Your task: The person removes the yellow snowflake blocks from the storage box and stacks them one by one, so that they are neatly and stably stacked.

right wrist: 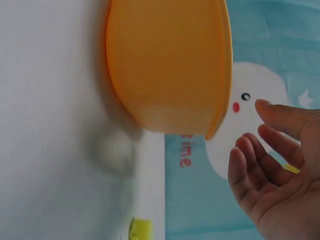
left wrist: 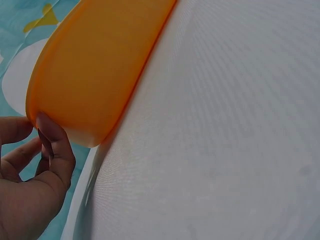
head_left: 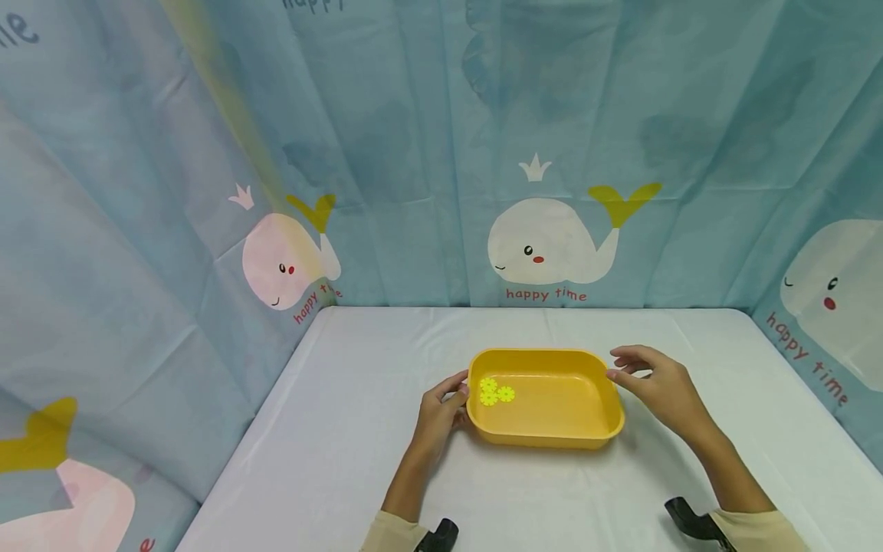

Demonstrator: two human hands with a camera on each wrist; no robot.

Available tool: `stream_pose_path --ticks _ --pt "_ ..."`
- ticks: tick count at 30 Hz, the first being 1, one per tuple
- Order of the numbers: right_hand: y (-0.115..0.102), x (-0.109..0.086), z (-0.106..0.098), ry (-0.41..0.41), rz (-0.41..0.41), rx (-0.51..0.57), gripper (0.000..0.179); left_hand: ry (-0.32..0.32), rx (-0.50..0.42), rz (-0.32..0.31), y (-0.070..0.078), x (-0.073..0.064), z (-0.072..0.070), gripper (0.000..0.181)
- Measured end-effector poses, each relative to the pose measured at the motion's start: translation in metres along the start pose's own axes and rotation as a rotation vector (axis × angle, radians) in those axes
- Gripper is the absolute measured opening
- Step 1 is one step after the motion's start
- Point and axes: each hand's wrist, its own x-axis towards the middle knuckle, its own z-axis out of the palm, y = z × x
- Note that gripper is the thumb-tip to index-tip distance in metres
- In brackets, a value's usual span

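Head view: a yellow tray point(head_left: 559, 399) sits on the white-covered desk point(head_left: 310, 460), three bright yellow flower shapes point(head_left: 488, 398) at its left end. The left hand point(head_left: 434, 414) pinches the tray's left rim — the right hand point(head_left: 662, 391), fingers loosely spread, is just beside the right rim.

Blue fabric point(head_left: 414, 138) printed with whales point(head_left: 545, 241), crowns point(head_left: 534, 170) and the words "happy time" point(head_left: 546, 294) hangs along the far, left and right edges of a white table point(head_left: 338, 437), curtaining off a booth-like space whose wider setting is unclear.
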Motion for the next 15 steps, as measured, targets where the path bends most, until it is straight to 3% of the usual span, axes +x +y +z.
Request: stream_pose_path --ticks 15 --pt "-0.023 0.011 0.043 -0.123 -0.015 0.131 0.042 -0.008 -0.007 0.003 0.0 0.0 0.0 0.042"
